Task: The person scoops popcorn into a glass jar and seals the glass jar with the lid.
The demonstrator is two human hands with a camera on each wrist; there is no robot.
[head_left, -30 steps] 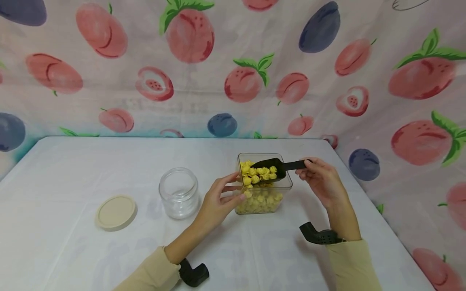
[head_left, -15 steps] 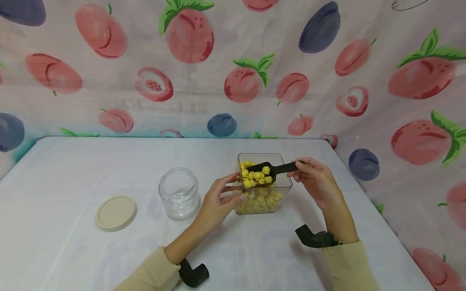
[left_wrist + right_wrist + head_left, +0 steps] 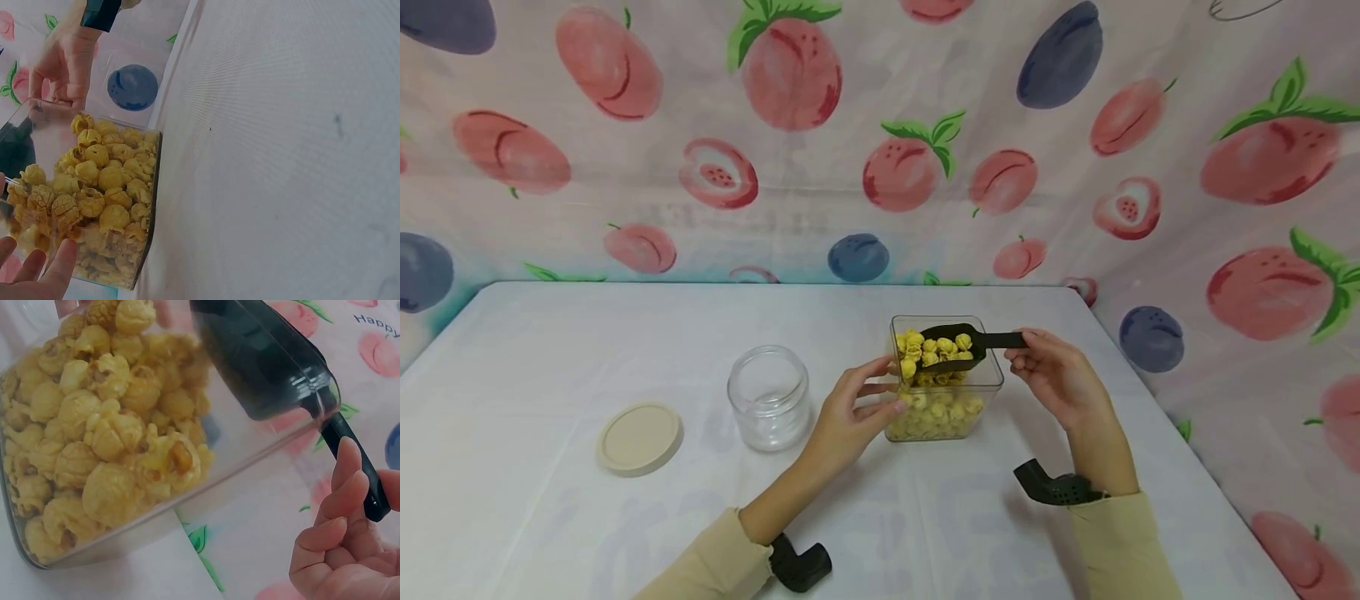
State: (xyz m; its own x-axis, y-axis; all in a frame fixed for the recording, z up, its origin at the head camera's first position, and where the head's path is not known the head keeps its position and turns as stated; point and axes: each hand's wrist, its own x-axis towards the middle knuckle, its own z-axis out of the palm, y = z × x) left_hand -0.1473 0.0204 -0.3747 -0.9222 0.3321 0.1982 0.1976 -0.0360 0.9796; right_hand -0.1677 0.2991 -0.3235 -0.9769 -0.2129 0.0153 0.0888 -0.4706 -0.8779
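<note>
A clear square plastic container (image 3: 943,417) stands on the table, well filled with yellow popcorn (image 3: 103,181). My left hand (image 3: 853,408) holds its near left corner, thumb on the front wall and spread fingers along the left side. In my right hand (image 3: 1063,375) the end of a black scoop's handle is pinched between thumb and fingers. The black scoop (image 3: 985,340) lies level across the container's opening, loaded with popcorn. Through the clear wall in the right wrist view, the scoop's dark underside sits above the popcorn heap.
Left of the container stands a clear round jar (image 3: 769,400) without a lid, nothing visible inside. A beige round lid (image 3: 640,439) lies flat farther left. The white-covered table (image 3: 587,342) ends at a fruit-printed cloth (image 3: 805,200) behind and on the right.
The scoop dipped left and down into the popcorn, then came back up and right, leveling with popcorn in it. My left hand and the container stay put.
</note>
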